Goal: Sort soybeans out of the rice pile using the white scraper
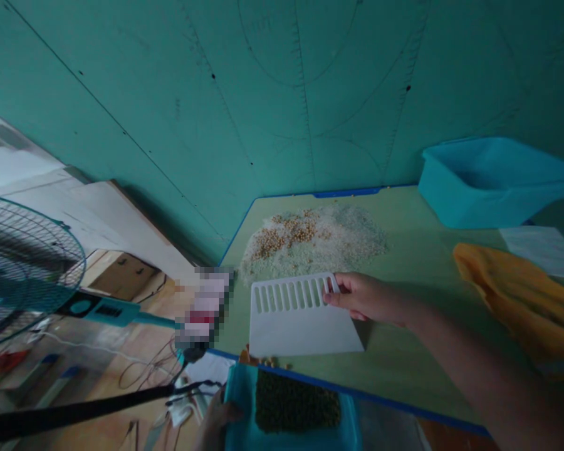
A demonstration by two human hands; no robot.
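My right hand (364, 295) is closed on the upper right corner of a white slotted scraper board (301, 332), its thumb over the end slot. The board leans over the table with its slots toward a spread pile of pale grains (348, 235) and round tan beans (296, 230). At the table's near edge, my left hand (216, 418) grips the left side of a blue plastic bin (239, 407). Small dark green grains (296, 402) lie in that bin. Some tan beans (269, 362) and an orange-brown bit rest by the edge beside the board.
On the right of the table (404, 351) stand a blue basin (470, 207), an orange cloth (512, 282) and a white sheet (545, 247). A green wall (310, 94) rises behind. To the left are a fan (28, 269), a cardboard box (122, 275) and cables on the floor.
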